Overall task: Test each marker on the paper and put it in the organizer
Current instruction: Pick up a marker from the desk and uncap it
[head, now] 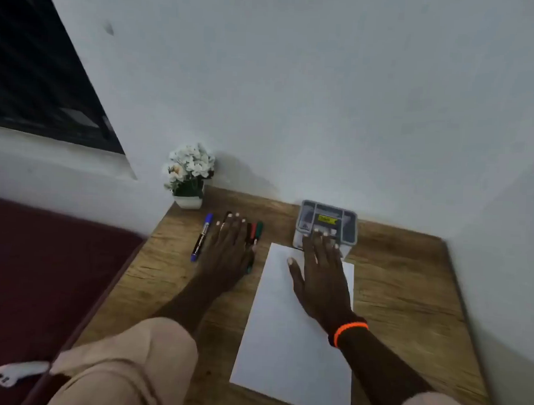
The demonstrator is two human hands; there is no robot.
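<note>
Right hand (319,266) lying flat, fingers straight, on white paper (287,341), fingertips reaching grey organizer (327,225) just beyond. Left hand (228,246) spreading flat over red and green markers (254,231); blue marker (201,237) lying just left, apart.

Beige rolled-up sleeves (137,349) are worn on both arms; an orange band (350,328) is worn beside the right hand (321,272).

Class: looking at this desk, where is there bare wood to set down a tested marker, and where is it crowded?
Bare wood lies right of the paper, below the organizer, out to the table edge, and left of the paper below the blue marker. The far left is crowded: flower pot, markers, left hand.
</note>
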